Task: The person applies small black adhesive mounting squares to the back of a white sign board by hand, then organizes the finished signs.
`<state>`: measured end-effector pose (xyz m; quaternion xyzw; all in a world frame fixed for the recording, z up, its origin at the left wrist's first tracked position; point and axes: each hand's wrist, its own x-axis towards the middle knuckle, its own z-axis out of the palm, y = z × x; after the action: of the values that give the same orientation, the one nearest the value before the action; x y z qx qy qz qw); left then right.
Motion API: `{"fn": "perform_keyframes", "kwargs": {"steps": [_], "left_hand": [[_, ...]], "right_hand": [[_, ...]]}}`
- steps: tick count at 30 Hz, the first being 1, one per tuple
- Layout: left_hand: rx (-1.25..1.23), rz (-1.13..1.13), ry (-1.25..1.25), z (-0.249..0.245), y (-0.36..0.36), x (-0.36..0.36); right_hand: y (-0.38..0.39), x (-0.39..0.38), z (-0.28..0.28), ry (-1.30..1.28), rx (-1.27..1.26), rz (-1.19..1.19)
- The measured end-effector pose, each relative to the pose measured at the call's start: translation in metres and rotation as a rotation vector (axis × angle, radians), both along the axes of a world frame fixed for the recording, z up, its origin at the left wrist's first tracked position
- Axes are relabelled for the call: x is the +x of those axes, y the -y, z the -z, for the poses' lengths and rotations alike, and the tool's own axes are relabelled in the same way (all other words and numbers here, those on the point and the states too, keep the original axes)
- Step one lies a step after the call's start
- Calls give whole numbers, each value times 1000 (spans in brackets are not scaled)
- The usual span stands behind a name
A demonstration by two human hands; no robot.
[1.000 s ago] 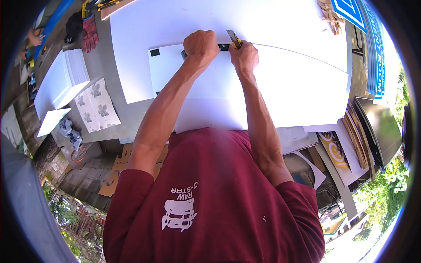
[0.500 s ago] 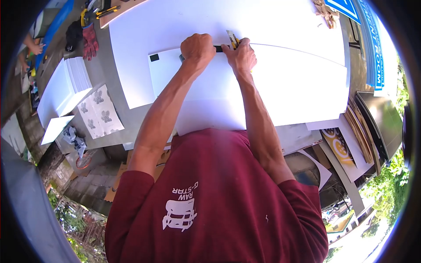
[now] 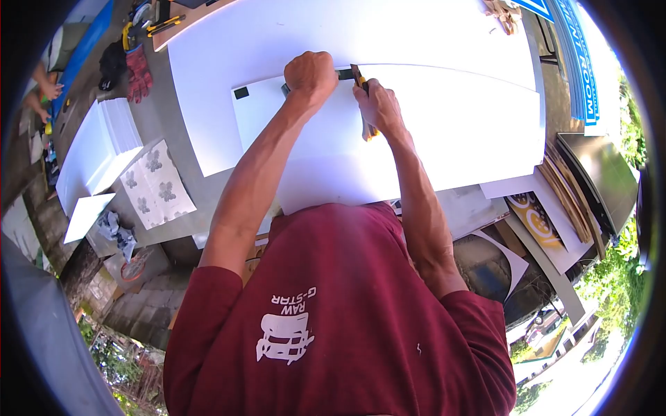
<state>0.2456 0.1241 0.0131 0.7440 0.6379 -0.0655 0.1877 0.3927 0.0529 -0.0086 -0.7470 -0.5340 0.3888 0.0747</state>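
White panels (image 3: pixel 472 139) lie before me, a smaller one over a larger sheet (image 3: pixel 208 132). My left hand (image 3: pixel 311 73) is closed in a fist at the smaller panel's far edge, over a dark strip. What its fingers hold is hidden. A dark piece (image 3: pixel 345 73) shows just right of it along that edge. My right hand (image 3: pixel 379 106) is wrapped round a yellow and black utility knife (image 3: pixel 368 127), its blade end pointing away from me beside the dark piece. A small black square (image 3: pixel 241 93) sits at the panel's left corner.
Red gloves (image 3: pixel 139 75), another yellow cutter (image 3: pixel 166 25) and a stack of white sheets (image 3: pixel 104 149) are on the left. Another person's hands (image 3: pixel 50 93) show at the far left. Blue signs (image 3: pixel 579 69) and stacked boards (image 3: pixel 572 197) stand right.
My right hand has turned and moved slightly toward me and left, swinging the knife's handle nearer my body. My left fist stays at the panel edge.
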Motion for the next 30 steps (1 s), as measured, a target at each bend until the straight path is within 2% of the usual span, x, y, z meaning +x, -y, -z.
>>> {"fn": "perform_keyframes", "kwargs": {"steps": [1, 8, 20, 24, 27, 28, 29, 30], "left_hand": [[0, -4, 0, 2, 0, 0], [25, 3, -6, 5, 2, -3], [26, -6, 19, 7, 1, -5], [0, -30, 53, 8, 0, -7], [-49, -84, 84, 6, -1, -10], [-86, -99, 85, 5, -3, -12], [-126, -111, 86, 3, -6, -13], [-163, -121, 89, 3, -10, -15]], "right_hand": [[2, -5, -6, 72, -39, -38], [0, -19, 0, 114, -25, -83], [0, -28, -7, 119, -3, -77], [22, -16, -22, 156, -67, -195], [33, 4, -29, 0, -74, -20], [34, 9, -29, -206, -128, 190], [39, 17, -31, -422, -43, 289], [43, 22, -23, -509, -6, 348]]}}
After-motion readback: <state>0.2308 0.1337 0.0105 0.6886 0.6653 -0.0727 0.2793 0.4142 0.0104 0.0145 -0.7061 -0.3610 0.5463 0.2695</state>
